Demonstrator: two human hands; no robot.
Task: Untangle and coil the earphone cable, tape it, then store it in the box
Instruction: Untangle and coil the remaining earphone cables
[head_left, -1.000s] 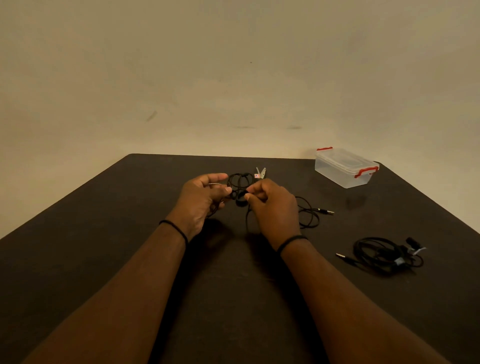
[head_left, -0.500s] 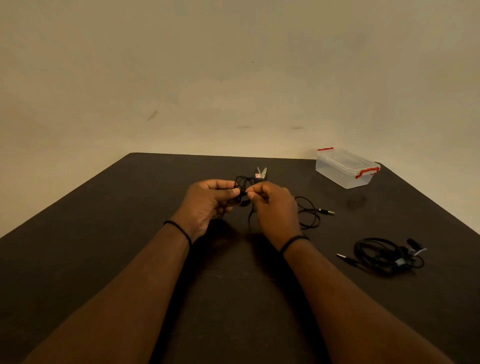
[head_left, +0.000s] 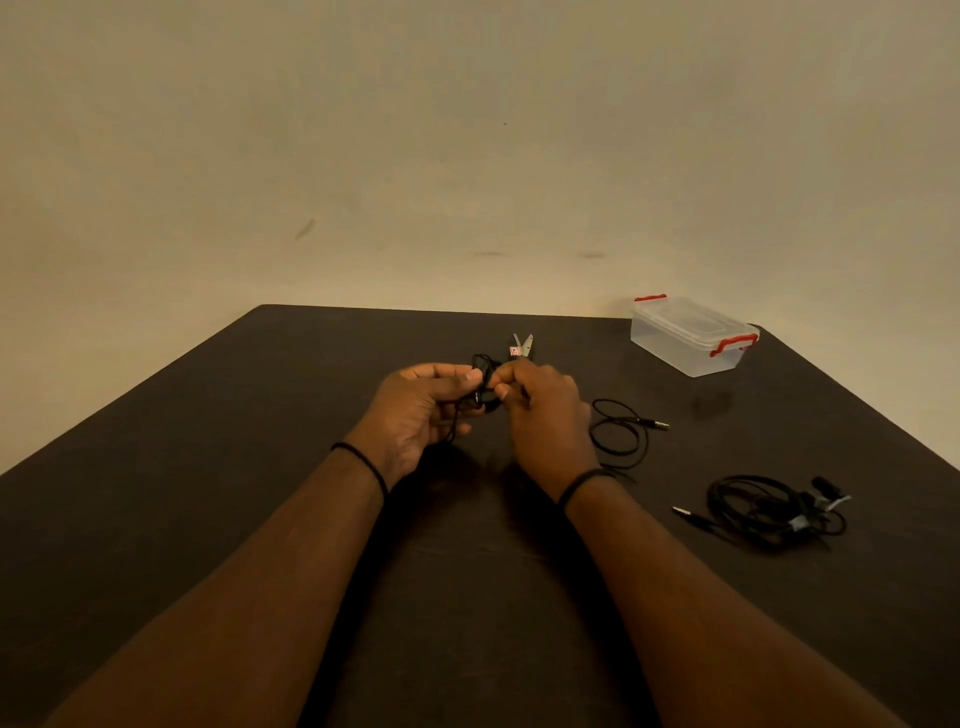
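Note:
Both hands meet above the middle of the dark table (head_left: 208, 519). My left hand (head_left: 421, 410) and my right hand (head_left: 545, 410) each pinch a black earphone cable (head_left: 485, 382) bunched between their fingertips. The cable's loose end loops on the table to the right of my right hand, ending in a metal jack plug (head_left: 657, 425). A clear plastic box (head_left: 691, 335) with red clips stands shut at the far right.
A second black earphone (head_left: 769, 506), coiled and bound with pale tape, lies at the right. Scissors (head_left: 522, 347) lie just beyond my hands, partly hidden. A plain wall rises behind the table's far edge.
The hands have closed together. The open loops seen between them a second ago are now gathered into a tight bunch at the fingertips.

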